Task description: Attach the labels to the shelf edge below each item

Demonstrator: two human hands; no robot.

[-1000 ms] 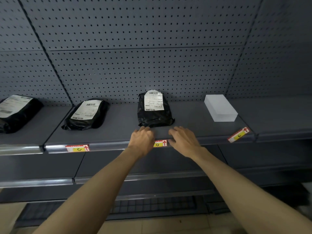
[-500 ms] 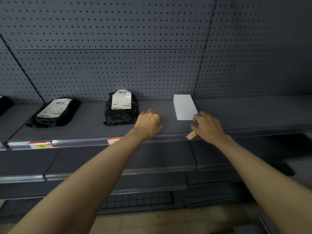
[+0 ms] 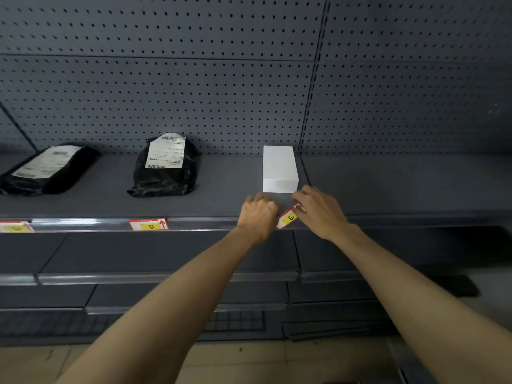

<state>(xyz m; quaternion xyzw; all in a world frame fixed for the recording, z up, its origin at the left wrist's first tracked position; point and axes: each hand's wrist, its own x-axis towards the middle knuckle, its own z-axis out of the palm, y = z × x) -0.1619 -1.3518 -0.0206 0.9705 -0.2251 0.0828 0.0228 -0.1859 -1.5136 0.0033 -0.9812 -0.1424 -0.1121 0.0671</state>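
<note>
The E label (image 3: pixel 288 218), a red, white and yellow strip marked with a black letter, is sitting tilted at the shelf edge (image 3: pixel 202 223), its upper right end rising above the rail, just below the white box (image 3: pixel 279 169). The left hand (image 3: pixel 258 214) is curling at the label's left end, knuckles toward the camera, its fingertips hidden, so whether it is pinching the strip cannot be told. The right hand (image 3: pixel 321 212) is resting against the label's right end with fingers loosely bent over the shelf lip; its grip on the strip is likewise hidden. Both bare forearms are reaching up from the bottom of the view, crossing in front of the lower shelves (image 3: pixel 138 277) and the pale floor (image 3: pixel 249 361).

Further left along the same edge, a second label marked with a red arrow (image 3: pixel 149 224) is lying flat in the rail below a black parcel with a white shipping sticker (image 3: pixel 165 169). At the far left a third label (image 3: pixel 15 226) is showing only in part, below another black parcel (image 3: pixel 47 169) lying on its side.

The white box is standing at the right end of its shelf bay, close to the vertical upright, well apart from the parcels. Behind everything the grey pegboard back panel (image 3: pixel 194 87) is filling the upper half of the view
</note>
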